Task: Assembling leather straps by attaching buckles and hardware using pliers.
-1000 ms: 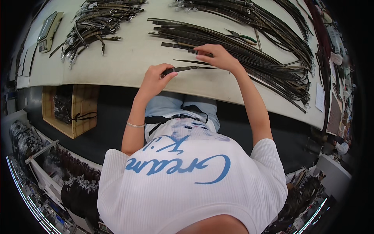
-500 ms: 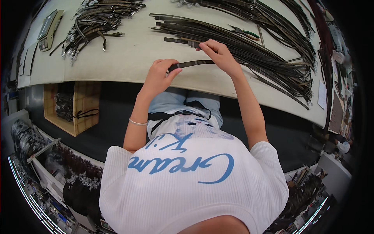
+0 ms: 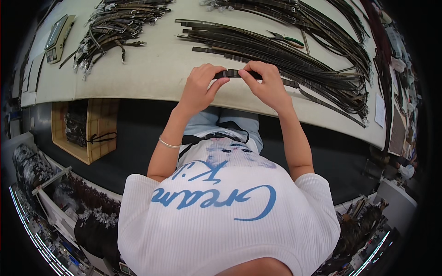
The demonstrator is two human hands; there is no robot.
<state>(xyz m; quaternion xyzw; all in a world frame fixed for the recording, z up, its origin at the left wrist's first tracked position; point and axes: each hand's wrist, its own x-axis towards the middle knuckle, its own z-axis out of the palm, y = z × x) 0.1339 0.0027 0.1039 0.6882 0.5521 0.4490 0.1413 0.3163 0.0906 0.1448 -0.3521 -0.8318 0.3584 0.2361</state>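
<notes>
A dark brown belt strap (image 3: 233,73) is stretched level between my two hands, just above the near part of the table. My left hand (image 3: 201,86) pinches one side of it between thumb and fingers. Close by, my right hand (image 3: 267,86) grips the other side, leaving a short stretch of strap in sight between the fingertips. Part of the strap shows again to the right of my right hand. Just beyond the hands lies a bundle of long dark straps (image 3: 294,59), spread toward the right.
Buckled belts (image 3: 112,33) are heaped at the far left, near a beige scale (image 3: 56,42). Pliers (image 3: 291,41) with green-and-red handles rest by the bundle. A wooden box (image 3: 102,138) stands below the table (image 3: 152,78) at left. More straps (image 3: 322,23) lie at far right.
My hands have drawn closer together. The right one has come down from the bundle's edge onto the strap, and the left has shifted right. The visible stretch of strap between them is shorter.
</notes>
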